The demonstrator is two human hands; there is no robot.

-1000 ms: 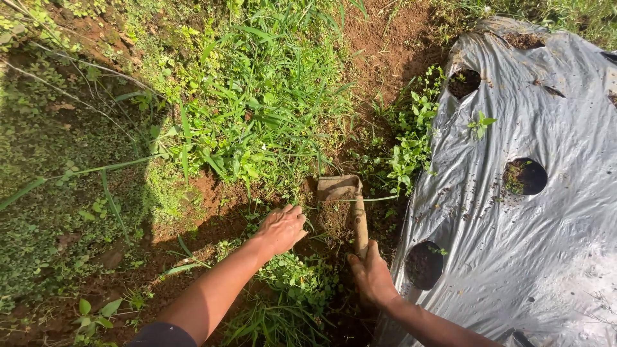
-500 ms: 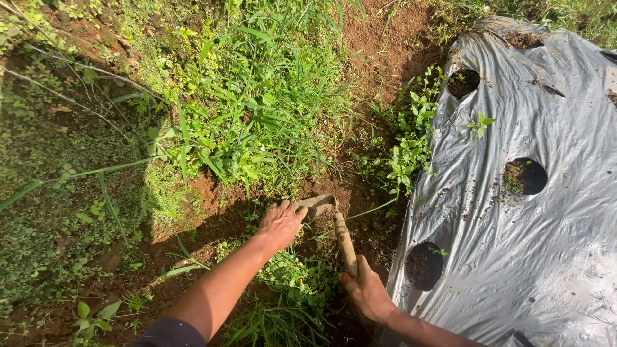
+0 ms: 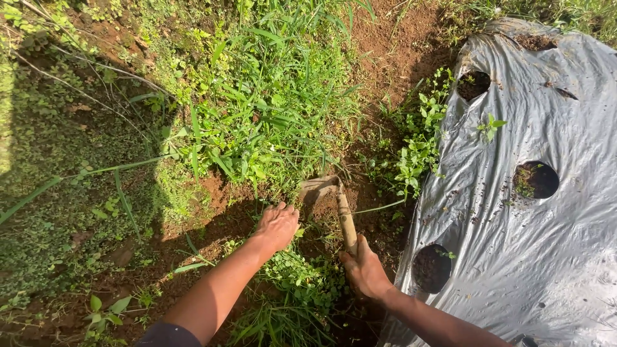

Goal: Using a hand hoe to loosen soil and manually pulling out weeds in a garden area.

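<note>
My right hand [image 3: 364, 272] grips the wooden handle of a small hand hoe [image 3: 344, 218]. Its soil-caked blade [image 3: 316, 188] rests in the red earth at the foot of a clump of grass and weeds [image 3: 263, 122]. My left hand [image 3: 277, 226] lies palm down on the soil just left of the blade, fingers curled over low weeds; whether it grasps any is hidden. A patch of small leafy weeds [image 3: 299, 279] grows between my two forearms.
A silver plastic mulch sheet [image 3: 553, 231] with round planting holes [image 3: 535, 180] covers the bed on the right. Leafy weeds [image 3: 414, 141] line its edge. Bare red soil [image 3: 385, 38] runs up the middle; low green ground cover [image 3: 58, 212] fills the left.
The hoe blade was drawn back toward me half a second ago, then pushed forward again to the base of the grass clump. My left hand stayed on the soil beside it.
</note>
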